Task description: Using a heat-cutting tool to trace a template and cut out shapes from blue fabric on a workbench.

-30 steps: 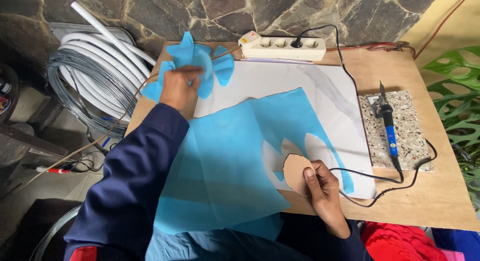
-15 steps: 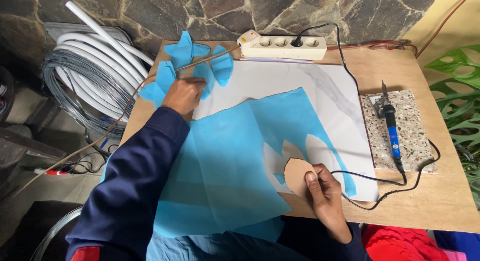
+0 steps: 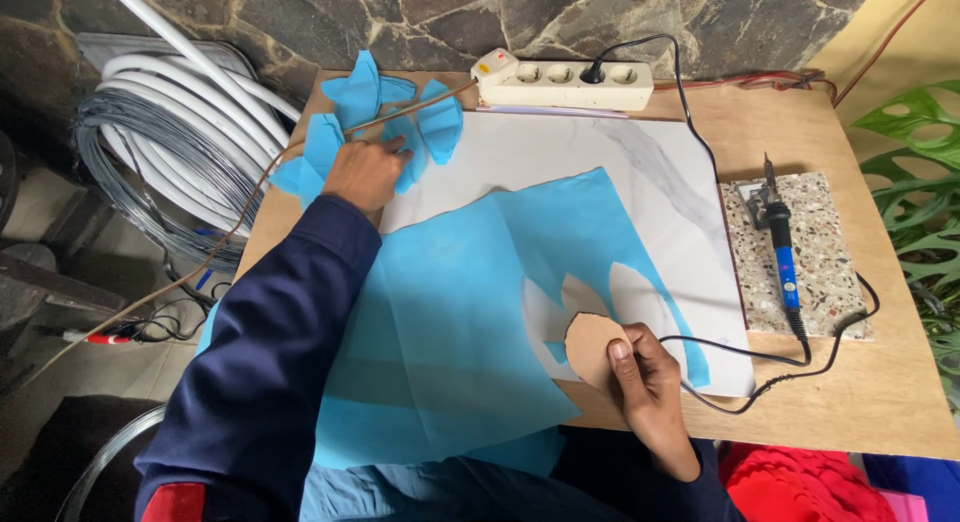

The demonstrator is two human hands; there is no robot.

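Left hand [image 3: 365, 172] stretched far across the wooden bench [image 3: 880, 422], fingers closed on the pile of cut light-blue fabric petals [image 3: 385, 122], while right hand [image 3: 650, 387] pinches the brown petal-shaped cardboard template [image 3: 592, 344] over the big light-blue fabric sheet [image 3: 450, 322].

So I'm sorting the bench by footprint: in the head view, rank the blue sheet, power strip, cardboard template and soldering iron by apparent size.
1. Blue sheet
2. Power strip
3. Soldering iron and cardboard template: too alike to rank.
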